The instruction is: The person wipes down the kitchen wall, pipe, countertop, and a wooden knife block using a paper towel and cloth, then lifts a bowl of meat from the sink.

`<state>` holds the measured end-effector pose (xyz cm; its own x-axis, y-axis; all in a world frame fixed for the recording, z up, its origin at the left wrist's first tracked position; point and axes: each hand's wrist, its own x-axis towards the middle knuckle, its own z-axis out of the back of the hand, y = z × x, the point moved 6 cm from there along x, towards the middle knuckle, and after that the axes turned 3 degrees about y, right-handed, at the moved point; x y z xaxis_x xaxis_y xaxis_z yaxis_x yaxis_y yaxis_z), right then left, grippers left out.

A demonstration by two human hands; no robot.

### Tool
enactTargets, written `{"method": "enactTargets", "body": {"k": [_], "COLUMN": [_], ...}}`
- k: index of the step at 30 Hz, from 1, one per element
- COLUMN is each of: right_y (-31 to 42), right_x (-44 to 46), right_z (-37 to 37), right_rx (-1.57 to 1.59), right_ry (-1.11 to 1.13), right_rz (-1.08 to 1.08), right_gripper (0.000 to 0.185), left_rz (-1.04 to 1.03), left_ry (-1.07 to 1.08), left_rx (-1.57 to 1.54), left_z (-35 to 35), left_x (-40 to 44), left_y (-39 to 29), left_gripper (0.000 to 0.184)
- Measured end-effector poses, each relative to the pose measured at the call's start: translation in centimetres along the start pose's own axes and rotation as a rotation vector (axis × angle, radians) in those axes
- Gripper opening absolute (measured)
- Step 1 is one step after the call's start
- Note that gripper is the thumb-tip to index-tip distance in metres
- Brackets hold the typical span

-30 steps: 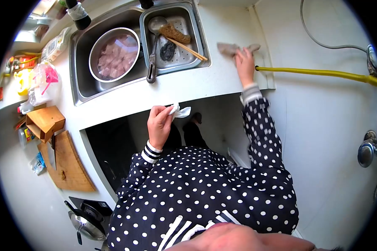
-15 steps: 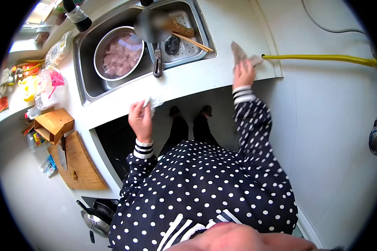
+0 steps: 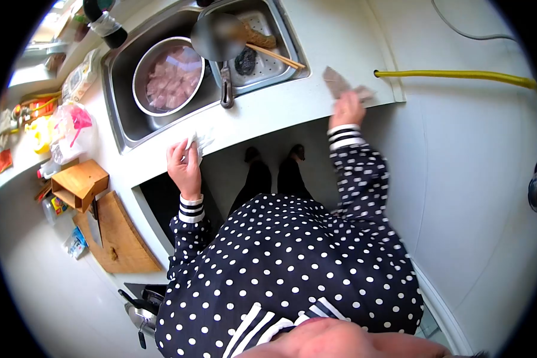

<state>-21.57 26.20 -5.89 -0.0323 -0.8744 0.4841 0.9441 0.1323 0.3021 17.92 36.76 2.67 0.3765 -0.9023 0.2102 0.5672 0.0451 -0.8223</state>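
Note:
My right hand (image 3: pixel 347 111) is closed on a greyish-beige cloth (image 3: pixel 336 82) at the right end of the white counter (image 3: pixel 316 30). Part of the cloth spreads beyond my fingers over the counter top. My left hand (image 3: pixel 185 170) pinches a crumpled white tissue (image 3: pixel 201 142) just off the counter's front edge, left of my body. Ahead of that hand, in the sink (image 3: pixel 114 113), stands a metal basin (image 3: pixel 138 89) of pale pink meat pieces (image 3: pixel 172 83) in water.
A ladle (image 3: pixel 227 89) and chopsticks (image 3: pixel 280 58) lie across a drain tray (image 3: pixel 262 83) with scrubbers in it. A yellow hose (image 3: pixel 453 74) enters at the counter's right end. Leftward are a wooden block (image 3: pixel 80 182), a knife (image 3: pixel 96 221) and a cutting board (image 3: pixel 125 238).
My left hand has shifted left and a little back with the tissue. My right hand has moved slightly along the counter, and the cloth has changed shape and shifted left.

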Motion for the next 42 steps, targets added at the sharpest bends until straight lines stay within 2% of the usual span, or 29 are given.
{"method": "enactTargets", "body": {"k": [1,2,3,4,6,8,9,10,12,14,15,17,18,20,22,24,26,29,30,34,36,37,40,42], "right_y": [3.4,9.1,13.6,16.6,19.4,14.7,10.7,4.5,-4.7,-3.0,-1.4,5.1,5.9,2.5,-1.8,-6.8,-9.7,-11.2,-11.9,-14.7,-13.3,-13.6,-14.2,-14.8], "right_x": [0.0,-1.5,-3.8,-6.1,-5.1,-3.3,-1.2,0.1,2.9,3.5,3.2,2.6,1.5,0.8,2.1,2.9,4.4,5.9,6.0,5.2,5.0,5.3,7.1,7.5], "right_z": [-0.8,-1.0,-2.1,-4.4,-0.8,-1.5,-0.7,-2.9,-1.2,-1.2,-2.8,-2.2,-1.8,0.5,4.8,6.7,6.7,3.4,2.5,2.6,3.8,3.1,1.2,1.3], "right_rx": [0.238,0.140,0.262,0.526,0.613,0.475,0.348,0.284,0.142,-0.151,-0.035,0.182,0.304,0.466,0.148,0.018,-0.248,-0.487,-0.535,-0.367,-0.369,-0.398,-0.527,-0.513], "right_ry": [0.318,0.208,0.155,0.304,0.282,0.323,0.244,0.312,0.083,-0.066,0.023,0.244,0.256,0.293,0.102,0.029,0.219,0.461,0.632,0.889,0.891,0.837,0.948,0.889], "right_rz": [-0.280,0.048,0.143,0.011,0.237,0.333,0.320,0.110,-0.206,-0.314,-0.304,-0.117,-0.076,-0.355,-0.355,-0.498,-0.566,-0.490,-0.490,-0.709,-0.740,-0.678,-0.611,-0.617], "right_gripper": [0.014,0.015,0.016,0.011,0.012,0.011,0.012,0.014,0.014,0.013,0.014,0.020,0.013,0.013,0.021,0.028,0.034,0.038,0.042,0.048,0.050,0.048,0.045,0.043], "left_rz": [0.015,0.014,0.013,0.005,-0.035,-0.056,-0.076,-0.093,-0.011,-0.064,-0.071,-0.096,-0.108,-0.100,-0.101,-0.148,-0.142,-0.150,-0.153,-0.204,-0.131,-0.087,-0.091,-0.067], "left_ry": [0.007,0.042,0.081,0.116,0.119,0.147,0.161,0.172,0.253,0.298,0.307,0.329,0.346,0.382,0.402,0.418,0.433,0.455,0.469,0.480,0.489,0.495,0.521,0.545], "left_rx": [-0.038,-0.023,-0.009,-0.005,-0.040,-0.089,-0.112,-0.132,-0.168,-0.194,-0.190,-0.223,-0.240,-0.276,-0.294,-0.279,-0.276,-0.304,-0.313,-0.232,-0.274,-0.290,-0.263,-0.279], "left_z": [-0.3,-0.7,-1.3,-2.2,-3.7,-5.1,-5.8,-6.2,-7.9,-9.7,-10.6,-12.4,-13.1,-14.0,-14.7,-15.2,-16.1,-16.9,-17.1,-16.9,-16.5,-16.5,-16.5,-17.3], "left_x": [0.0,0.1,0.2,0.4,0.9,1.2,1.2,1.1,0.5,0.0,-0.2,-0.4,-0.5,-0.1,0.0,0.1,0.1,-0.6,-0.8,-0.8,-0.6,-0.7,-0.7,-0.9], "left_y": [0.0,-0.3,-0.7,-1.2,-2.1,-3.4,-3.8,-4.1,-4.4,-5.4,-5.9,-6.7,-7.4,-8.5,-9.0,-9.7,-9.9,-10.0,-9.9,-9.4,-8.5,-8.0,-8.5,-8.4], "left_gripper": [0.017,0.016,0.016,0.016,0.016,0.016,0.016,0.016,0.016,0.015,0.016,0.016,0.017,0.016,0.016,0.016,0.016,0.016,0.016,0.015,0.015,0.016,0.016,0.016]}}
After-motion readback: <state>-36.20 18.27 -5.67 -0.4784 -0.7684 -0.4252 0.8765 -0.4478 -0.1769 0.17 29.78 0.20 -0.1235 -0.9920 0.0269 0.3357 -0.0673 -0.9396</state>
